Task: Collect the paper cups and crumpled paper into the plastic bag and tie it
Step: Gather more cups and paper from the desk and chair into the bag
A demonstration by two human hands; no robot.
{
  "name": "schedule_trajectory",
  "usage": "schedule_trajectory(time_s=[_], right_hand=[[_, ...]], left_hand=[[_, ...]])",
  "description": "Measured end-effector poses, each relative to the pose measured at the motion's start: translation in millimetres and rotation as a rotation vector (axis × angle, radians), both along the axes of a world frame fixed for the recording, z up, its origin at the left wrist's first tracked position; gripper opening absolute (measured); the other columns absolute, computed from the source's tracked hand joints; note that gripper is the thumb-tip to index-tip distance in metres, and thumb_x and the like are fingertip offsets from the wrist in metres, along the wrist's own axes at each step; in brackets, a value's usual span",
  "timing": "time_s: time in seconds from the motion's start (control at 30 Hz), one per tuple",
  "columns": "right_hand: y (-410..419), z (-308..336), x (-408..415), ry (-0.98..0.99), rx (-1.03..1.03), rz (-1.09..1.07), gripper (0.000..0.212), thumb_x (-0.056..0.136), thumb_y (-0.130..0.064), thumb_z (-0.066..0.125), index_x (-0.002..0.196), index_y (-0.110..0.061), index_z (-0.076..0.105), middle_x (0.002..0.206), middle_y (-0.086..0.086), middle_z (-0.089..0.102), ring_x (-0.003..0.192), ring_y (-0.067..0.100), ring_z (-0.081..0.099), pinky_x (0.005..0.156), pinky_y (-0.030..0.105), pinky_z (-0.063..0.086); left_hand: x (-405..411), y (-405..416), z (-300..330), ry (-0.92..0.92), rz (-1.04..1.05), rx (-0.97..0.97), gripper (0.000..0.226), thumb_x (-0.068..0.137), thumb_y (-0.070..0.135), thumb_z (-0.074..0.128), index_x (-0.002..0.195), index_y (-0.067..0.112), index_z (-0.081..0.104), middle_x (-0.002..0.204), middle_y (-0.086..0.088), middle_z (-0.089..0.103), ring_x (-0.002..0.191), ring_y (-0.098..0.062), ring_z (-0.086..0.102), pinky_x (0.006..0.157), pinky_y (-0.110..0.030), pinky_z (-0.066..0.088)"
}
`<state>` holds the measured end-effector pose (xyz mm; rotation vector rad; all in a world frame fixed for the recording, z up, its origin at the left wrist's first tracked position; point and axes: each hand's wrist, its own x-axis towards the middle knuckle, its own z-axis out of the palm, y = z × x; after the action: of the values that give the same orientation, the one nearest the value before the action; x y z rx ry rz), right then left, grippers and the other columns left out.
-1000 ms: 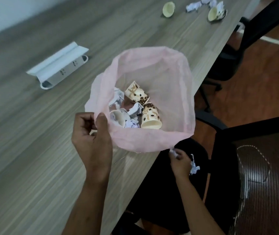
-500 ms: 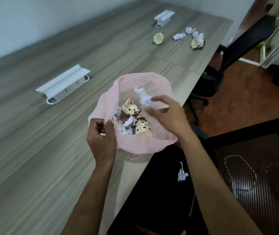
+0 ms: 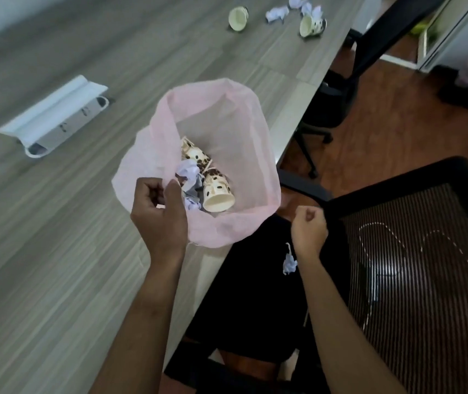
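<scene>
A pink plastic bag (image 3: 244, 115) stands open at the table's near edge. My left hand (image 3: 159, 214) pinches its near left rim. Inside lie two brown-patterned paper cups (image 3: 217, 191) and several crumpled papers (image 3: 188, 173). My right hand (image 3: 309, 228) hovers off the table's edge to the right of the bag, fingers curled, holding nothing that I can see. A small crumpled paper (image 3: 289, 264) lies on the black chair seat just below it. At the table's far end lie a plain cup (image 3: 238, 18), a patterned cup (image 3: 311, 25) and more crumpled papers (image 3: 277, 14).
A white power socket box (image 3: 56, 115) with its lid raised sits on the wooden table (image 3: 56, 251) to the left. A black mesh chair back (image 3: 426, 251) stands close on the right, and another black office chair (image 3: 341, 95) is by the far table edge.
My right hand dropped the crumpled paper into the bag and pulled back down to the right, off the table's edge. My left hand kept its hold on the rim.
</scene>
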<state>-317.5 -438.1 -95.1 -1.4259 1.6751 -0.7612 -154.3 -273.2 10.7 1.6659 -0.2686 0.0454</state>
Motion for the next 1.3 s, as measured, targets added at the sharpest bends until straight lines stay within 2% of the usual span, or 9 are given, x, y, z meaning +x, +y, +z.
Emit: schedule_trajectory(time_s=[0.13, 0.27, 0.43, 0.57, 0.7, 0.77, 0.97, 1.13, 1.3], right_hand=[[9.2, -104.8, -22.0, 0.374, 0.333, 0.269, 0.03, 0.087, -0.031, 0.064, 0.114, -0.018, 0.059, 0.121, 0.011, 0.057, 0.11, 0.034, 0.057, 0.09, 0.037, 0.05], [15.0, -170.3, -43.3, 0.547, 0.426, 0.428, 0.049, 0.089, -0.034, 0.063, 0.135, -0.025, 0.049, 0.141, 0.01, 0.042, 0.121, 0.037, 0.048, 0.099, 0.043, 0.047], [-1.6, -215.7, -54.6, 0.64, 0.448, 0.515, 0.058, 0.092, -0.031, 0.062, 0.145, -0.03, 0.039, 0.159, 0.011, 0.014, 0.135, 0.042, 0.034, 0.107, 0.049, 0.037], [-4.5, -237.6, -58.6, 0.661, 0.411, 0.526, 0.045, 0.09, -0.023, 0.063, 0.133, -0.02, 0.053, 0.144, 0.01, 0.04, 0.127, 0.031, 0.044, 0.102, 0.036, 0.037], [-4.2, -249.6, -62.4, 0.629, 0.415, 0.52, 0.014, 0.095, -0.006, 0.055, 0.103, -0.002, 0.065, 0.12, 0.023, 0.054, 0.087, 0.029, 0.052, 0.078, 0.029, 0.042], [-0.5, -245.2, -60.1, 0.589, 0.4, 0.433, 0.012, 0.093, 0.0, 0.054, 0.09, 0.0, 0.065, 0.105, 0.019, 0.058, 0.081, 0.024, 0.052, 0.074, 0.026, 0.041], [10.6, -159.1, -20.7, 0.181, 0.338, 0.147, 0.013, 0.086, -0.006, 0.068, 0.099, -0.006, 0.071, 0.103, 0.012, 0.069, 0.087, 0.022, 0.062, 0.079, 0.022, 0.043], [-8.3, -22.3, 15.1, -0.195, 0.104, 0.006, 0.011, 0.082, -0.003, 0.069, 0.092, -0.009, 0.071, 0.078, 0.001, 0.065, 0.069, 0.012, 0.063, 0.059, 0.004, 0.043], [-16.1, 110.9, 44.6, -0.505, -0.17, 0.059, 0.016, 0.078, -0.01, 0.075, 0.086, -0.023, 0.072, 0.083, -0.001, 0.071, 0.071, 0.01, 0.064, 0.07, 0.022, 0.054]], left_hand=[[-7.1, -12.0, -9.9, -0.027, -0.008, -0.03, 0.021, 0.086, 0.016, 0.059, 0.071, 0.025, 0.047, 0.065, 0.007, 0.051, 0.061, -0.009, 0.048, 0.063, -0.025, 0.043], [-12.0, -22.0, -25.0, -0.089, -0.02, -0.049, 0.027, 0.087, 0.009, 0.057, 0.071, 0.026, 0.045, 0.058, 0.024, 0.054, 0.057, 0.004, 0.048, 0.062, -0.012, 0.039], [-9.4, -27.1, -44.6, -0.168, -0.026, -0.041, 0.023, 0.086, 0.013, 0.057, 0.073, 0.028, 0.045, 0.067, 0.014, 0.049, 0.062, 0.001, 0.047, 0.065, -0.016, 0.041], [-8.7, -29.4, -53.9, -0.171, -0.027, -0.027, 0.022, 0.087, 0.013, 0.058, 0.074, 0.027, 0.046, 0.068, 0.006, 0.049, 0.064, -0.007, 0.048, 0.065, -0.018, 0.042], [-7.5, -29.5, -56.2, -0.143, -0.017, -0.024, 0.024, 0.087, 0.011, 0.058, 0.073, 0.027, 0.046, 0.067, 0.006, 0.048, 0.062, -0.005, 0.047, 0.063, -0.015, 0.04], [-5.7, -28.5, -54.6, -0.143, -0.019, -0.02, 0.025, 0.087, 0.009, 0.057, 0.073, 0.027, 0.046, 0.067, 0.007, 0.047, 0.061, 0.0, 0.046, 0.062, -0.013, 0.04], [1.2, -22.7, -33.6, -0.085, 0.015, -0.033, 0.027, 0.087, 0.009, 0.058, 0.071, 0.027, 0.046, 0.062, 0.017, 0.05, 0.058, 0.002, 0.046, 0.062, -0.013, 0.039], [13.4, -9.8, -3.3, -0.041, 0.06, -0.015, 0.022, 0.085, 0.018, 0.059, 0.07, 0.029, 0.047, 0.068, 0.005, 0.05, 0.064, -0.012, 0.048, 0.065, -0.03, 0.042], [25.7, 4.6, 18.3, 0.039, 0.139, -0.011, 0.013, 0.083, 0.022, 0.059, 0.077, 0.011, 0.055, 0.072, -0.007, 0.054, 0.066, -0.017, 0.049, 0.067, -0.039, 0.045]])
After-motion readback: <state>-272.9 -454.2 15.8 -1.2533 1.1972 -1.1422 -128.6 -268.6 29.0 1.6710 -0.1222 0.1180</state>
